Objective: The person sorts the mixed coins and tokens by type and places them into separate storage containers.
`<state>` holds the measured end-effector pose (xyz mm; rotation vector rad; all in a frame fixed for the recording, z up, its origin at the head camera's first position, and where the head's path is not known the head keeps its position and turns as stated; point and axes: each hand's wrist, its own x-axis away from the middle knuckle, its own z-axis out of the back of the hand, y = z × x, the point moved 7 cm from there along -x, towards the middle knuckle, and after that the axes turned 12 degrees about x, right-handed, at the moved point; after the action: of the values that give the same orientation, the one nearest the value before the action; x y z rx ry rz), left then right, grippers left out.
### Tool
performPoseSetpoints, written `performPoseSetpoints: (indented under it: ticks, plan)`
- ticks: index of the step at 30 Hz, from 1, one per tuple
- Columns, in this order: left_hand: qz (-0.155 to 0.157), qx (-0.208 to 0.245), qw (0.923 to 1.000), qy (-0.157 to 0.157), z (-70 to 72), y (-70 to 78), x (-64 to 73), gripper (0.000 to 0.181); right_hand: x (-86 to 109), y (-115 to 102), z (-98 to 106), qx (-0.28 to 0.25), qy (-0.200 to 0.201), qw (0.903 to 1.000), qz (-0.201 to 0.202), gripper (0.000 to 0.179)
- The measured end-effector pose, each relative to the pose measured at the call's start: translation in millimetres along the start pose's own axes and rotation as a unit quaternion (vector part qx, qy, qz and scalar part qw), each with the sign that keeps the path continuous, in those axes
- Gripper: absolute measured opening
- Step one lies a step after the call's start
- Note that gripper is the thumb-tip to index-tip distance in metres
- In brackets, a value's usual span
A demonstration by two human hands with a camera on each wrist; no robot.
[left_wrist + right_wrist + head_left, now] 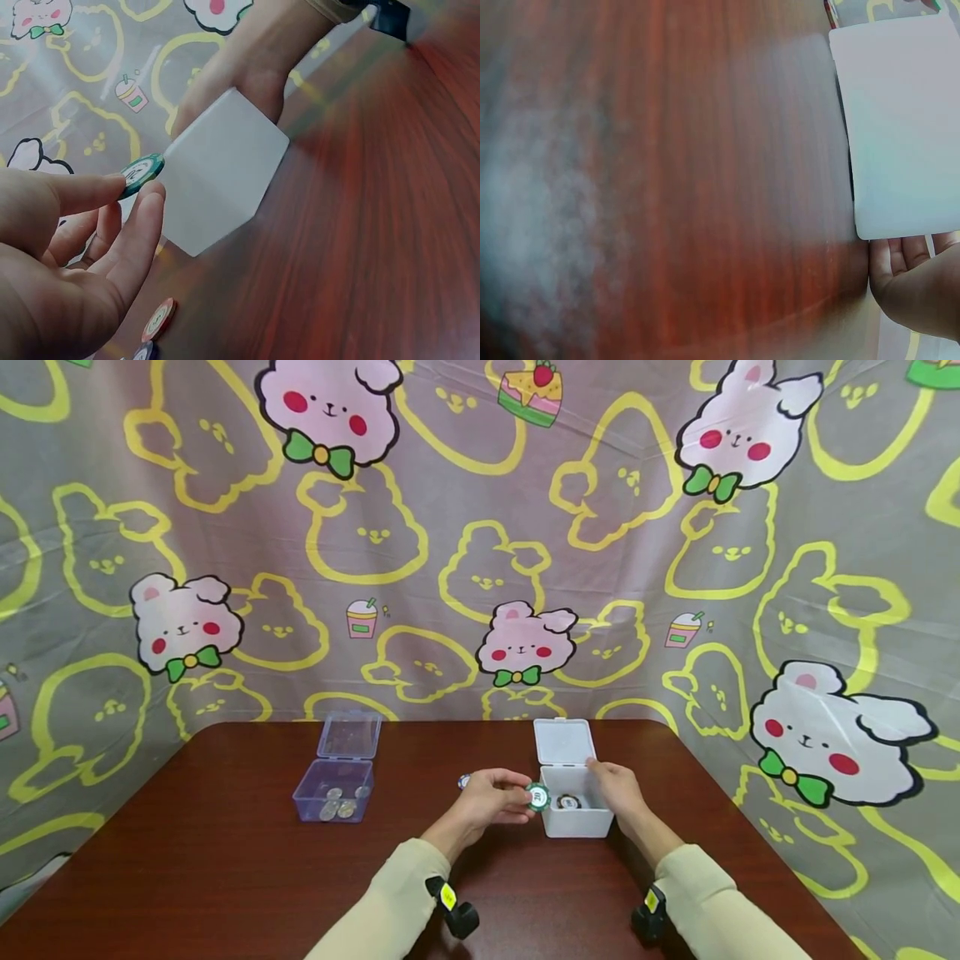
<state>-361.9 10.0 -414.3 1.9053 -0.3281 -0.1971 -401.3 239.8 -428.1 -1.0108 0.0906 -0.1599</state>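
A green-edged poker chip is pinched by my left hand, just left of a white plastic box with its lid raised. My right hand grips that box by its right side. In the right wrist view, the right hand shows past the box. Inside lies a dark-edged chip. Beyond the left hand a blue chip is partly hidden in the head view. The left wrist view shows a red chip close to a blue chip.
To the left on the brown table stands a clear purple box with its lid up, holding several silver coins. A patterned cloth hangs behind the table.
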Motion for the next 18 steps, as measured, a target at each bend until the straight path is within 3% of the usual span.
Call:
performPoseSetpoints:
  ticks: [18]
  plan:
    - [-0.007,0.063,0.9979,0.006,-22.0,0.8,-11.1,0.028,1.0,-2,0,-0.002,0.000,1.0000,-0.009,0.042]
